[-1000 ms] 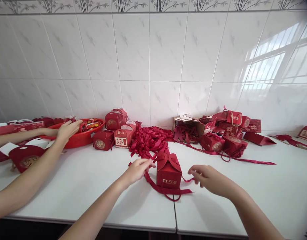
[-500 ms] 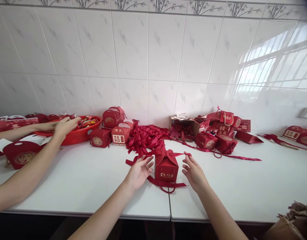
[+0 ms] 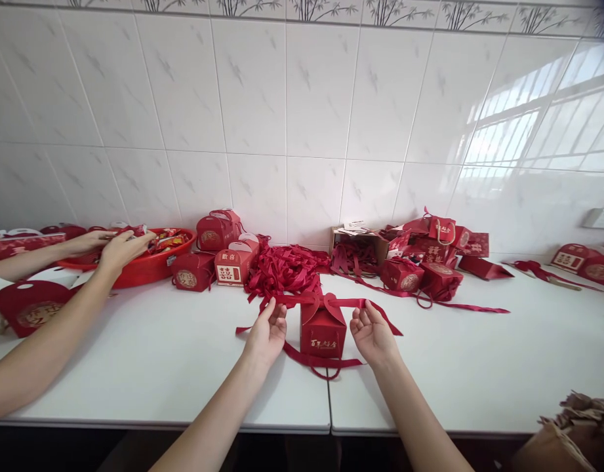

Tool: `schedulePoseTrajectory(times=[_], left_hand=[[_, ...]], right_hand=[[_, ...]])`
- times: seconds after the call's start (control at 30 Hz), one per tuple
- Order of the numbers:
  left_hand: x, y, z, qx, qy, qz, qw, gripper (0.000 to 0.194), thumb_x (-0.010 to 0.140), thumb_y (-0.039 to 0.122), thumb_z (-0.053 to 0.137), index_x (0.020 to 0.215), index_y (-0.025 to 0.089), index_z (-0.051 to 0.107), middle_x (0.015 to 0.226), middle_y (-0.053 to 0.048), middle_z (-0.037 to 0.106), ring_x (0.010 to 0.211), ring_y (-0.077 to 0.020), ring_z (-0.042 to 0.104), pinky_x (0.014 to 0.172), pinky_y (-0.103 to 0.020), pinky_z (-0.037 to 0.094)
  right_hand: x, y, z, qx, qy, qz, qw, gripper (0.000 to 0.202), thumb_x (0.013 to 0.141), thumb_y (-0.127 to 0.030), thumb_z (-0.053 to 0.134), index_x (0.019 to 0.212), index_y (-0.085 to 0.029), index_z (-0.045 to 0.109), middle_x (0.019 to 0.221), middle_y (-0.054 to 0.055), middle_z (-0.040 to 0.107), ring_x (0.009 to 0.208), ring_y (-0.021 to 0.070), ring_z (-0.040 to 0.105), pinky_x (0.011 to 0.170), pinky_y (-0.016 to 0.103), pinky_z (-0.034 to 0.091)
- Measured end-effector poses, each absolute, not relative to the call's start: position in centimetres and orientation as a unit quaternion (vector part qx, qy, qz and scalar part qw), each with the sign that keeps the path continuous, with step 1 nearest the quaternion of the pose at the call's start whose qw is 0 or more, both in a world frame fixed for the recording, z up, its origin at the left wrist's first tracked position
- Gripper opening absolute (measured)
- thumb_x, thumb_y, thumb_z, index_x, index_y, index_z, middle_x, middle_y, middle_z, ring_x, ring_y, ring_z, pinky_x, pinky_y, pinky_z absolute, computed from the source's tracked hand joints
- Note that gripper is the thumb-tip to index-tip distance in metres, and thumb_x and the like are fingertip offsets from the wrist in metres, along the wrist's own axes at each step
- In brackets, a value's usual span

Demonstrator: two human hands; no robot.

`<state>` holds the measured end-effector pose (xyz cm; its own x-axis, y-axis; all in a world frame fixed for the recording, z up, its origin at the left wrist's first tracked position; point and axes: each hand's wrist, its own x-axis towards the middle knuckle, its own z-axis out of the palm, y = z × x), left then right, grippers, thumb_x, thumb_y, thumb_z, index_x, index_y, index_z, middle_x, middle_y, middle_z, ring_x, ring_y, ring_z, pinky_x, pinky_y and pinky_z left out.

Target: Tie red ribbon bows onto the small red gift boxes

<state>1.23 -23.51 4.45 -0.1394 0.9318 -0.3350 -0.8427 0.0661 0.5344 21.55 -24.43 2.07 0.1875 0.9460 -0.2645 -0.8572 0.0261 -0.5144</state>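
A small red gift box (image 3: 323,331) with gold lettering stands upright on the white table, its top flaps folded together. A red ribbon (image 3: 348,303) runs across through its top and stretches out to both sides. On the left, my left hand (image 3: 268,331) pinches one side of the ribbon between thumb and fingers. My right hand (image 3: 375,331) grips the other side, the loose end trailing beyond it to the right. Another red ribbon strip (image 3: 326,361) lies across the front of the box, above a red cord loop (image 3: 326,375).
Behind the box is a heap of red ribbons (image 3: 286,269). Filled boxes (image 3: 231,267) stand left of it, more boxes (image 3: 442,282) to the right. Another person's hands (image 3: 122,249) hold something over a red basin (image 3: 149,267) of packets. A brown bag (image 3: 567,432) sits lower right.
The ribbon is now drawn straighter and tauter across the box top, and its right end shows beyond my right hand. The other person's hands have shifted slightly over the basin.
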Motion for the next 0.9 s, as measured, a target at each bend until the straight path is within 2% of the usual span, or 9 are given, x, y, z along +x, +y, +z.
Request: schedulePoseTrajectory(times=[0.3, 0.4, 0.53, 0.6, 0.73, 0.83, 0.9], left_hand=[[0.4, -22.6, 7.1, 0.136, 0.328, 0.710, 0.608, 0.010, 0.083, 0.006, 0.057, 0.076, 0.013, 0.057, 0.060, 0.001, 0.058, 0.049, -0.0062, 0.058, 0.036, -0.011, 0.037], [0.2, -22.0, 8.2, 0.188, 0.319, 0.726, 0.580, 0.011, 0.081, 0.004, 0.057, 0.074, 0.013, 0.059, 0.058, 0.002, 0.057, 0.047, -0.0052, 0.055, 0.037, -0.013, 0.036], [0.3, -21.5, 10.3, 0.269, 0.317, 0.741, 0.527, 0.004, 0.073, 0.012, 0.066, 0.073, 0.013, 0.062, 0.061, 0.002, 0.060, 0.050, -0.0060, 0.055, 0.041, -0.014, 0.036], [0.6, -21.5, 11.6, 0.312, 0.314, 0.741, 0.505, 0.012, 0.066, 0.017, 0.072, 0.071, 0.014, 0.062, 0.062, 0.002, 0.060, 0.052, -0.0062, 0.055, 0.041, -0.015, 0.034], [1.3, -21.3, 14.3, 0.390, 0.302, 0.727, 0.479, 0.017, 0.056, 0.019, 0.075, 0.067, 0.014, 0.063, 0.061, 0.003, 0.059, 0.052, -0.0066, 0.051, 0.041, -0.016, 0.031], [1.8, -20.9, 15.9, 0.426, 0.304, 0.711, 0.469, 0.013, 0.054, 0.016, 0.073, 0.060, 0.013, 0.062, 0.053, 0.004, 0.052, 0.047, -0.0052, 0.044, 0.038, -0.016, 0.024], [2.1, -20.8, 16.6, 0.445, 0.312, 0.699, 0.465, 0.011, 0.055, 0.017, 0.072, 0.063, 0.013, 0.064, 0.052, 0.005, 0.049, 0.045, -0.0045, 0.040, 0.038, -0.017, 0.021]], right_hand=[[22.6, -24.0, 3.2, -0.332, -0.114, 0.559, 0.751, 0.014, 0.070, -0.022, 0.071, 0.072, -0.022, 0.057, 0.069, -0.005, 0.062, 0.063, 0.0093, 0.061, 0.052, 0.021, 0.046], [22.9, -23.8, 4.6, -0.343, -0.167, 0.528, 0.759, 0.018, 0.067, -0.030, 0.074, 0.072, -0.022, 0.058, 0.068, -0.004, 0.061, 0.063, 0.0108, 0.060, 0.052, 0.022, 0.044], [23.1, -23.8, 7.3, -0.354, -0.260, 0.459, 0.772, 0.025, 0.061, -0.034, 0.079, 0.072, -0.020, 0.062, 0.071, -0.004, 0.062, 0.066, 0.0106, 0.058, 0.056, 0.021, 0.041], [23.2, -23.9, 8.9, -0.354, -0.305, 0.430, 0.772, 0.027, 0.058, -0.032, 0.082, 0.073, -0.020, 0.063, 0.069, -0.004, 0.062, 0.064, 0.0107, 0.057, 0.058, 0.022, 0.041], [23.0, -23.6, 12.2, -0.339, -0.440, 0.388, 0.735, 0.026, 0.065, -0.040, 0.076, 0.074, -0.018, 0.066, 0.070, 0.000, 0.065, 0.064, 0.0134, 0.058, 0.063, 0.027, 0.044], [22.6, -23.4, 14.2, -0.323, -0.511, 0.367, 0.707, 0.030, 0.067, -0.042, 0.073, 0.083, -0.018, 0.066, 0.073, 0.001, 0.066, 0.065, 0.0146, 0.059, 0.061, 0.027, 0.045], [22.2, -23.5, 15.1, -0.327, -0.537, 0.358, 0.691, 0.032, 0.068, -0.043, 0.073, 0.087, -0.019, 0.064, 0.071, 0.000, 0.066, 0.061, 0.0140, 0.058, 0.057, 0.026, 0.043]])
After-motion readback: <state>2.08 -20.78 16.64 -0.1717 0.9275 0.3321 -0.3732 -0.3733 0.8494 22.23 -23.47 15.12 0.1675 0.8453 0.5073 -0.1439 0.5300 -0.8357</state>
